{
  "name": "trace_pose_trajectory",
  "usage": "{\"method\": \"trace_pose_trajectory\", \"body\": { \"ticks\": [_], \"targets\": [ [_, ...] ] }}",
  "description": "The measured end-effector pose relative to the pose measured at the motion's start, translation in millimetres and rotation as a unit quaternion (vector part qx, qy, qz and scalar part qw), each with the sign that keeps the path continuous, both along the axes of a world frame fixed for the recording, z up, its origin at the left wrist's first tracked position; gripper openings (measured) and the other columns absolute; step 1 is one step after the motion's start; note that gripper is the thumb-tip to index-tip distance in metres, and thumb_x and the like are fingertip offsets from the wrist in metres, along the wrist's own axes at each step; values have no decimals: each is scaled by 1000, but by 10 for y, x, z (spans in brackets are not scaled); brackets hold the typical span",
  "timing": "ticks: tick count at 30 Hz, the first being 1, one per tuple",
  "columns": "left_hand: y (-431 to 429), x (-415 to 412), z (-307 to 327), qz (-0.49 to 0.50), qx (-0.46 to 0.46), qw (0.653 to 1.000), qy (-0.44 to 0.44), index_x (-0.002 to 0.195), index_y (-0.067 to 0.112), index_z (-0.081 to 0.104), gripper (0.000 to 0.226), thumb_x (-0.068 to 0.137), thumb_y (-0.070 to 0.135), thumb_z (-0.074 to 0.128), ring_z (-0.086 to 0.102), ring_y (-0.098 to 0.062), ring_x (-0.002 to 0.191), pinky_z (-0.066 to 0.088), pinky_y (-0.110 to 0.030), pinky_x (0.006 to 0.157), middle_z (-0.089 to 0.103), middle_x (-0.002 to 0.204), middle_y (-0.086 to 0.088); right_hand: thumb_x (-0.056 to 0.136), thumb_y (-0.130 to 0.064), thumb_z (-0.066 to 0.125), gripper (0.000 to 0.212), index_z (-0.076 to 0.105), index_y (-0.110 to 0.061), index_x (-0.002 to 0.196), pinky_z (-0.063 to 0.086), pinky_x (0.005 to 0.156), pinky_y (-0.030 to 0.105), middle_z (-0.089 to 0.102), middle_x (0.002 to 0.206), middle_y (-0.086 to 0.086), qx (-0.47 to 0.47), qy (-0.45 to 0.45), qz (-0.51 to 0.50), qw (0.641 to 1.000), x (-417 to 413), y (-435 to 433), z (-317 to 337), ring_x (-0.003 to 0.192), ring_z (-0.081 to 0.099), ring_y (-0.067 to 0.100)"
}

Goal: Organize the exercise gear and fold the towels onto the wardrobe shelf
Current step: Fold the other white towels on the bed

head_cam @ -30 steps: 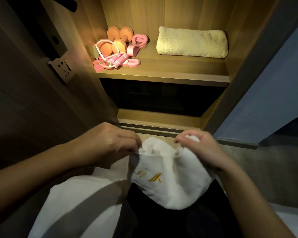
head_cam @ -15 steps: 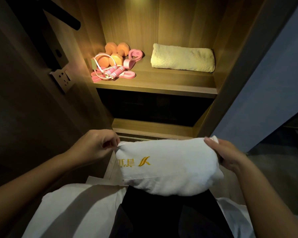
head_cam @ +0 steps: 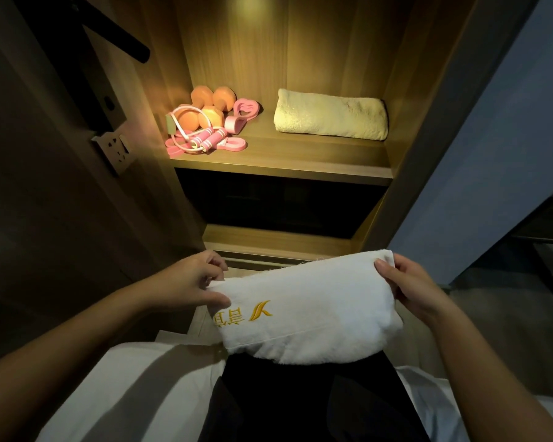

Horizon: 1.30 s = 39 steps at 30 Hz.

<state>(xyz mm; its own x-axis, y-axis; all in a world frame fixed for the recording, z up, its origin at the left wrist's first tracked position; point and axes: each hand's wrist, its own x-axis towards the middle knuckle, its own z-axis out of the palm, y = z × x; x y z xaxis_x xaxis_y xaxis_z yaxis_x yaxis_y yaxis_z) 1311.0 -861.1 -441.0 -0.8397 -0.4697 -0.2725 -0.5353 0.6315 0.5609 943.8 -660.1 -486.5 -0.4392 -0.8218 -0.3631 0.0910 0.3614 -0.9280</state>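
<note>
The person is holding a folded white towel (head_cam: 304, 314) below and in front of the wardrobe shelf (head_cam: 284, 161), well apart from it. The left hand (head_cam: 189, 282) is pinching the left end of the towel between the thumb and curled fingers. The right hand (head_cam: 409, 285) is gripping the right end, with the thumb lying on top. With 1 hand at each end, the towel is being kept stretched, and I think this is stopping the fold from opening while it is carried. Its lower edge is sagging a little, and the gold embroidery is facing up toward the camera.

At the right end of the shelf, a pale yellow towel (head_cam: 331, 114) is lying folded, close to the side wall. At the left end of the shelf the exercise gear is sitting in 1 tight group: orange dumbbells (head_cam: 213, 105) at the back and a pink jump rope (head_cam: 201, 141) in front of them. The gear seems to be sorted already. In my judgement the white towel is going next to the shelf, beside or on top of the yellow towel, so the towels are staying together.
</note>
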Motion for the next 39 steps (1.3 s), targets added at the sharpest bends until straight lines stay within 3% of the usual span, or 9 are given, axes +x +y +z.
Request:
{"method": "trace_pose_trajectory", "body": {
  "ticks": [2, 6, 15, 19, 25, 29, 34, 37, 39],
  "targets": [
    [13, -6, 46, 0, 33, 999, -19, 82, 26, 67, 16, 81, 40, 75, 58, -4, 88, 52, -22, 72, 60, 103, 9, 79, -43, 66, 39, 66, -23, 112, 58, 71, 28, 73, 102, -1, -39, -9, 12, 999, -17, 34, 47, 96, 70, 19],
    [-71, -94, 374, 93, -111, 986, 88, 68, 18, 63, 24, 79, 32, 79, 56, -12, 62, 43, -36, 57, 60, 66, 0, 87, -21, 64, 20, 67, -17, 107, 57, 61, 24, 75, 87, -1, -123, 9, -34, 992, -95, -48, 269, 76, 70, 12],
    [-361, -620, 1424, 72, -397, 889, 217, 75, 18, 54, 23, 82, 25, 75, 50, -17, 65, 43, -33, 55, 51, 73, 5, 84, -25, 68, 14, 69, -21, 98, 54, 70, 19, 73, 88, -6, -302, 128, -44, 944, -250, -708, 1337, 81, 65, 5],
    [-645, -668, 1632, 169, -409, 869, 221, 73, 17, 53, 25, 85, 27, 73, 48, -20, 65, 36, -33, 55, 49, 70, 4, 90, -17, 67, 2, 67, -18, 92, 48, 60, 14, 68, 78, -9, -322, 167, -110, 925, -385, -870, 1583, 66, 60, -4],
    [-689, -567, 1619, 156, -423, 870, 199, 77, 14, 58, 23, 86, 30, 72, 49, -18, 64, 40, -32, 56, 53, 72, 3, 89, -20, 68, 5, 69, -20, 94, 45, 56, 10, 70, 74, -16, -317, 174, -87, 928, -443, -872, 1622, 67, 60, -7],
    [-554, -380, 1544, 52, -375, 891, 249, 75, 10, 63, 18, 76, 8, 81, 56, -18, 65, 46, -31, 54, 59, 73, 1, 81, -28, 69, 16, 73, -24, 96, 53, 63, 15, 72, 82, -9, -344, 81, -50, 934, -449, -672, 1461, 75, 65, 1],
    [-369, -180, 1422, 78, -142, 932, 323, 65, 25, 55, 33, 77, 2, 76, 53, -10, 60, 43, -21, 53, 56, 65, -5, 83, -17, 63, 20, 74, -25, 98, 55, 75, 25, 71, 95, 3, -347, -6, 33, 937, -437, -402, 1312, 87, 66, 15],
    [-227, -115, 1368, 59, -37, 958, 279, 78, 17, 54, 21, 75, 16, 74, 49, -12, 62, 42, -24, 54, 55, 75, -5, 87, -12, 59, 19, 72, -23, 95, 44, 69, 31, 60, 94, 15, -326, -24, 54, 943, -376, -221, 1213, 80, 50, 29],
    [-132, -61, 1351, 19, 44, 977, 208, 94, 15, 54, 27, 78, 16, 75, 51, -9, 68, 45, -22, 57, 55, 80, 3, 89, -7, 58, 24, 73, -25, 90, 48, 65, 25, 65, 87, 8, -317, -49, 78, 944, -293, -87, 1121, 75, 58, 23]
  ]
}}
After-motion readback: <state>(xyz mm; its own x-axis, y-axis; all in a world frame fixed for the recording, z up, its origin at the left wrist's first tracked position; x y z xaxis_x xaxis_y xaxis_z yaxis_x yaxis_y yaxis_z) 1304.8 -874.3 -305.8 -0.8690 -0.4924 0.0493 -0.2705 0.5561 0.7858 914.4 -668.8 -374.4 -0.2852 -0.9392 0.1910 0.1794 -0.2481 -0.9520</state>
